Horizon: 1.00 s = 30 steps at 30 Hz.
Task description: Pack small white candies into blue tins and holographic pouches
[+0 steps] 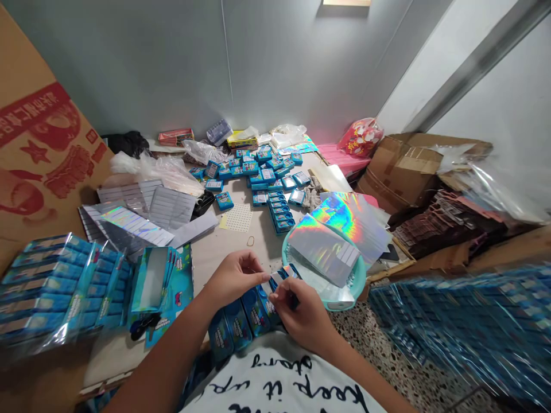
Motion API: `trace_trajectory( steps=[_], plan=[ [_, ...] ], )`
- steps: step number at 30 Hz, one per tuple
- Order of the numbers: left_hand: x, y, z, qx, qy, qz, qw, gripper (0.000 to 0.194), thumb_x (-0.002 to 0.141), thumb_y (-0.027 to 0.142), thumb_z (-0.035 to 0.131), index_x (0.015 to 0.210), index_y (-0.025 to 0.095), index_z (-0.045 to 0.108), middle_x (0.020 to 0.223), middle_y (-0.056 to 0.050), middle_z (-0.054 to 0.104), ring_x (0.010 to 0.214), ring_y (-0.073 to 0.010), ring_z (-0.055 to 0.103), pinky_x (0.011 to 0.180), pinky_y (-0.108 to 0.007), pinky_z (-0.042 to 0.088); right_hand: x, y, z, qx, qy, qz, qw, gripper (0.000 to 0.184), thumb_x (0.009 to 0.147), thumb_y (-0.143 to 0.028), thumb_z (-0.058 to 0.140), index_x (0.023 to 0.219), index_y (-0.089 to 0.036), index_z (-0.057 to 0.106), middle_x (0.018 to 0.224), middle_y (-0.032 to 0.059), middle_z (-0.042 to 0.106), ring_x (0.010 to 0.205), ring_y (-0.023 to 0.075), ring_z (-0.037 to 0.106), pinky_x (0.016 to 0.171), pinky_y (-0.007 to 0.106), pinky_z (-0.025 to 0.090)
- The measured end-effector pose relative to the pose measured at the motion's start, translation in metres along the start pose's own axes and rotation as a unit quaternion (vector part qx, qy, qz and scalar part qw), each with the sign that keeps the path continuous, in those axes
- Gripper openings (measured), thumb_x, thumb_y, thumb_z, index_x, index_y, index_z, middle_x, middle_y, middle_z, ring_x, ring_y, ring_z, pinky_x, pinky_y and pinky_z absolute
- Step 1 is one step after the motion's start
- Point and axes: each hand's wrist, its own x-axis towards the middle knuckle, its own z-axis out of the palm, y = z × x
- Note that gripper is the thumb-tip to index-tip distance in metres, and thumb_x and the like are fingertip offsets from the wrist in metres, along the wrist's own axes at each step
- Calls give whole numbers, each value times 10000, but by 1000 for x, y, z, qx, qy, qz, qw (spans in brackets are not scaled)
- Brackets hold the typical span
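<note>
Just above my lap, my left hand and my right hand work close together, both with fingers pinched. Between their fingertips is a small white label, partly hidden by the fingers. Right under them stands a row of blue flat boxes along the table's near edge, against the shirt. The far end of that row, with dark blue tops and white strips, shows just beyond my right hand. A turquoise basin is to the right, with shiny silver label sheets lying across it.
Many small blue boxes lie scattered at the back, with a neat row of them nearer. Label sheets, scissors and wrapped blue packs are on the left. Cartons and more wrapped packs stand right.
</note>
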Motion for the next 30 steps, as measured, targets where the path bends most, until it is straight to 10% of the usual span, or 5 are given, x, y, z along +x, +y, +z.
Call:
trace_trajectory(
  steps=[12,20,24,30],
  plan=[
    [10,-12,-3,57,31,-7,998,329,663,381,794,698,172,542,667,16,601,629,-132,578,584,-242,413,24,-27,-11,-176,-98,43,979,173,746,-66,588,662,-201,521,597,-15,579,544,126,451,528,278,152],
    [18,-7,-10,59,-30,-161,985,672,587,455,835,1141,144,617,839,-62,728,765,-207,672,632,-271,453,31,-19,-12,-227,-116,21,967,96,767,-158,696,798,-215,625,691,8,657,619,157,531,539,271,174],
    [16,-12,-10,133,-74,-144,978,531,701,535,716,1082,167,687,958,-91,741,912,-254,685,707,-303,486,25,-17,-20,-187,-131,-16,973,98,784,-187,706,848,-233,648,697,-10,664,641,156,559,547,254,239],
    [-14,2,-3,268,164,-21,949,359,758,456,668,1043,243,719,1081,-76,736,1041,-307,666,906,-409,494,29,51,-72,-1,18,-63,998,147,909,-202,537,1005,-213,647,873,29,698,794,165,642,742,269,475]
  ],
)
